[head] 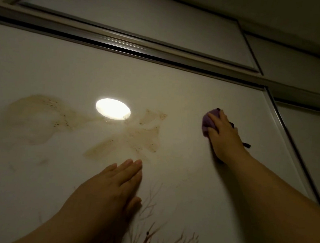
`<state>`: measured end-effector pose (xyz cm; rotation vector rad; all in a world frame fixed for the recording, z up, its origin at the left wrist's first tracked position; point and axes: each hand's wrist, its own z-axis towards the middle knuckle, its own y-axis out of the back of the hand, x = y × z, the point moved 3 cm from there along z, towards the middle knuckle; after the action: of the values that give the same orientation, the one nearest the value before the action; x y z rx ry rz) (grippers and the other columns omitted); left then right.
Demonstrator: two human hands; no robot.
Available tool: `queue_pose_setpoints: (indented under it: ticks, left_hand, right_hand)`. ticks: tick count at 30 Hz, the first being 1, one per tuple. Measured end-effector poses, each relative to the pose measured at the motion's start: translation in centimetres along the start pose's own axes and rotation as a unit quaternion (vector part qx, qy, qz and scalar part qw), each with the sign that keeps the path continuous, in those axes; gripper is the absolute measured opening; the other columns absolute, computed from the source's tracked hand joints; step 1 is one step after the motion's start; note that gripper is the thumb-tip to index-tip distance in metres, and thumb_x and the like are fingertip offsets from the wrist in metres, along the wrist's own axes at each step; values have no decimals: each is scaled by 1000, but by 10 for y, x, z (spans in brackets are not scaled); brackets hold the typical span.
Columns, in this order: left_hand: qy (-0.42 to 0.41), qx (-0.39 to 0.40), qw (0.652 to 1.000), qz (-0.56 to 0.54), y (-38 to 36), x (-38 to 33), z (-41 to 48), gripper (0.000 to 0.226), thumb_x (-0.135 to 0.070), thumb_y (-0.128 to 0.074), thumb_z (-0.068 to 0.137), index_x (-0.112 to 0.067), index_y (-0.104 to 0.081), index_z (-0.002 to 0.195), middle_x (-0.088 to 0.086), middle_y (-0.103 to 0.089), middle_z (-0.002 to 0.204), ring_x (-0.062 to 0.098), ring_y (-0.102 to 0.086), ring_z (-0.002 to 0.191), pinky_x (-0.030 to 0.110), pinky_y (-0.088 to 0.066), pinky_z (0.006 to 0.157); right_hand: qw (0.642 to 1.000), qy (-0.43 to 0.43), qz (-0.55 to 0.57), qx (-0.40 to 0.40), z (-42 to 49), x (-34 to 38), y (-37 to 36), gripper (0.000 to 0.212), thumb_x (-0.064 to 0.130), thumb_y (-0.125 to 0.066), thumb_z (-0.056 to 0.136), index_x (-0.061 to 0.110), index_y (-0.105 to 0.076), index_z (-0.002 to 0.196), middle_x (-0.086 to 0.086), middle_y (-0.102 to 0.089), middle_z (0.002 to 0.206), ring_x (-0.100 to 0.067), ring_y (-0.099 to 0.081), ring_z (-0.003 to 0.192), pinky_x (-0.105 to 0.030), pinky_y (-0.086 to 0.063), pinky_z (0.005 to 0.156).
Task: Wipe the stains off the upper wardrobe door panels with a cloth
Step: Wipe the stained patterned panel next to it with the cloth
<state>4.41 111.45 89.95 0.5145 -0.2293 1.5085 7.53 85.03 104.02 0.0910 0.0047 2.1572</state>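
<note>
A glossy white wardrobe door panel (186, 96) fills the view, seen from below. Brownish-yellow stains smear it: a large patch (35, 115) at the left and streaks (135, 136) near the middle. My right hand (225, 138) presses a purple cloth (210, 121) flat against the panel at the upper right, right of the stains. Fingers lie over the cloth, and a dark edge of it pokes out by the wrist. My left hand (112, 186) rests flat on the panel with straight fingers, just below the middle streaks.
A bright round reflection of a lamp (113, 109) sits between the stains. A metal rail (123, 45) runs across above the panel, with higher cupboard panels (144, 18) beyond. A metal frame strip (291, 143) borders the panel at the right. A brown branch drawing (152, 226) decorates the lower part.
</note>
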Motion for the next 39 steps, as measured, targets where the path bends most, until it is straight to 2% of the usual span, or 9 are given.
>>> queue_pose_setpoints:
  ticks: [4, 9, 13, 16, 19, 25, 30, 33, 39]
  left_hand:
    - [4, 0, 1000, 7, -4, 1, -2, 63, -50, -8, 95, -21, -55, 126, -4, -49, 134, 10, -48, 118, 36, -40, 91]
    - [3, -12, 1000, 13, -6, 1, -3, 60, -51, -11, 94, -23, -50, 130, -5, -46, 136, 10, -44, 122, 38, -38, 93]
    - [-6, -14, 1000, 20, -4, 3, -1, 59, -49, -14, 95, -21, -56, 125, -2, -52, 132, 13, -51, 116, 34, -42, 90]
    - [-4, -5, 1000, 23, -5, 3, 1, 55, -52, -26, 89, -22, -57, 122, -2, -54, 128, 14, -56, 111, 32, -41, 87]
    - [5, -1, 1000, 8, -5, 2, 1, 59, -52, -12, 94, -22, -55, 121, -2, -55, 126, 14, -57, 108, 34, -41, 85]
    - [8, -6, 1000, 0, -4, 2, 0, 65, -50, -7, 95, -20, -57, 124, -3, -53, 131, 13, -53, 114, 37, -40, 90]
    - [-1, -12, 1000, -4, -6, 4, 0, 63, -48, -8, 95, -19, -56, 125, -2, -52, 132, 15, -52, 116, 37, -41, 90]
    - [-4, -13, 1000, -1, -5, 5, 1, 64, -47, -7, 95, -19, -57, 124, -1, -53, 131, 15, -53, 115, 36, -40, 90]
    - [-16, -13, 1000, 0, -6, 9, 2, 63, -47, -8, 96, -16, -53, 126, 3, -51, 132, 17, -50, 117, 43, -39, 92]
  right_hand:
    - [998, 27, 53, -7, 19, 27, -5, 29, 8, -40, 95, 15, -53, 119, -7, -53, 128, -25, -52, 108, -23, -35, 86]
    - [988, 118, 95, 31, 20, 97, -33, 33, 8, -45, 92, 19, -54, 122, -5, -56, 123, -6, -51, 85, -14, -32, 80]
    - [971, 200, 94, 91, -12, 123, -52, 43, 14, -50, 92, 32, -48, 131, 8, -36, 147, -19, -41, 124, -28, -29, 102]
    - [961, 223, 98, 134, -51, 114, -51, 44, 15, -52, 91, 32, -47, 132, 11, -30, 150, -14, -35, 131, -22, -22, 106]
    - [956, 211, 106, 173, -74, 99, -36, 47, 12, -51, 91, 38, -46, 131, 12, -24, 152, -9, -29, 134, -20, -20, 107]
    - [969, 20, 245, 23, -37, 42, 14, 39, 25, -51, 85, 48, -53, 117, 5, -35, 147, -18, -39, 129, -42, -34, 107]
    - [996, -63, 63, -28, -35, -13, 11, 31, 20, -50, 93, 24, -55, 123, 2, -14, 152, -25, -28, 131, -35, -28, 105]
    - [995, -27, 46, -90, -39, -12, 5, 42, 7, -48, 90, 20, -49, 130, -7, -24, 146, -23, -32, 123, -26, -27, 102]
    - [994, 104, 2, 23, -69, 35, -34, 57, 22, -30, 83, 20, -39, 139, 6, -22, 152, -11, -16, 139, -20, -9, 112]
